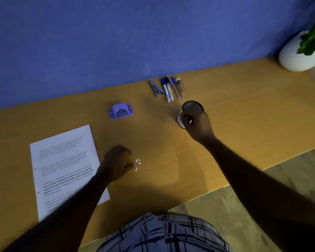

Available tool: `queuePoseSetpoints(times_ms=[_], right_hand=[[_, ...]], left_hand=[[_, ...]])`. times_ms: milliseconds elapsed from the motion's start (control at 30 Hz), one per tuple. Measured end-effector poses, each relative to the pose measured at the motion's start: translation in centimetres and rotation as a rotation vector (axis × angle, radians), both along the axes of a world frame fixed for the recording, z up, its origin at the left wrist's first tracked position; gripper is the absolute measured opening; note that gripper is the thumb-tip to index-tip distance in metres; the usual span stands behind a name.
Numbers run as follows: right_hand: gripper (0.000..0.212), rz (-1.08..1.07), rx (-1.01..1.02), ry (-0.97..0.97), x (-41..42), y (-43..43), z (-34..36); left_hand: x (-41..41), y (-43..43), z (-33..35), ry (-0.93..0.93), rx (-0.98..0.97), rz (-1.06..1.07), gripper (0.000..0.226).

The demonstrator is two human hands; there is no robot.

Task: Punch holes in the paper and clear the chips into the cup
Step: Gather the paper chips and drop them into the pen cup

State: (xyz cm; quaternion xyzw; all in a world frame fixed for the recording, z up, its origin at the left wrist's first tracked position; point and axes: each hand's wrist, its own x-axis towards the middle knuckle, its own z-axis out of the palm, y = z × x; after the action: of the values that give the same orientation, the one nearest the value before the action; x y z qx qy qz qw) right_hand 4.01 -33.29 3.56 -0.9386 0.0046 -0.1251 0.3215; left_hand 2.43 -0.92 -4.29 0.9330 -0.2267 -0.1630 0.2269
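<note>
A printed white paper sheet (65, 164) lies on the wooden desk (244, 110) at the left, with two punched holes along its left edge. Several small white chips (137, 163) lie on the desk just right of my left hand (115, 163), whose fingers are curled beside them. My right hand (196, 127) grips the near side of a dark mesh cup (192, 107) at the centre right. The purple hole punch (121, 110) sits untouched further back.
A stapler and several markers and pens (168, 88) lie in a row by the blue wall. A white plant pot (298, 55) stands at the far right corner. The desk's front edge runs diagonally on the right, with floor beyond.
</note>
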Motion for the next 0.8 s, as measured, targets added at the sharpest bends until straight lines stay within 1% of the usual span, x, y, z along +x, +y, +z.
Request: queuePoseSetpoints(times_ms=[100, 200, 367, 500, 633, 800], right_hand=[[0.007, 0.115, 0.003, 0.099, -1.7, 2.9, -2.3], [0.01, 0.189, 0.015, 0.193, -3.2, 5.2, -4.4], [0.013, 0.186, 0.042, 0.296, -5.0, 7.1, -6.2], [0.014, 0.156, 0.042, 0.357, -5.9, 7.2, -6.8], [0.016, 0.149, 0.013, 0.398, -6.4, 7.3, -7.4], [0.029, 0.255, -0.054, 0.45, -6.3, 9.1, -7.8]], left_hand=[[-0.7, 0.8, -0.2, 0.059, 0.087, 0.03, 0.067], [-1.0, 0.9, -0.8, 0.061, 0.087, 0.069, 0.072], [-0.8, -0.3, -2.0, -0.023, 0.093, 0.049, 0.065], [-0.4, -0.9, -2.6, -0.071, 0.085, 0.073, 0.061], [-0.3, -1.2, -2.8, -0.105, 0.07, 0.082, 0.05], [-0.5, -1.1, -2.6, -0.098, 0.017, 0.072, 0.041]])
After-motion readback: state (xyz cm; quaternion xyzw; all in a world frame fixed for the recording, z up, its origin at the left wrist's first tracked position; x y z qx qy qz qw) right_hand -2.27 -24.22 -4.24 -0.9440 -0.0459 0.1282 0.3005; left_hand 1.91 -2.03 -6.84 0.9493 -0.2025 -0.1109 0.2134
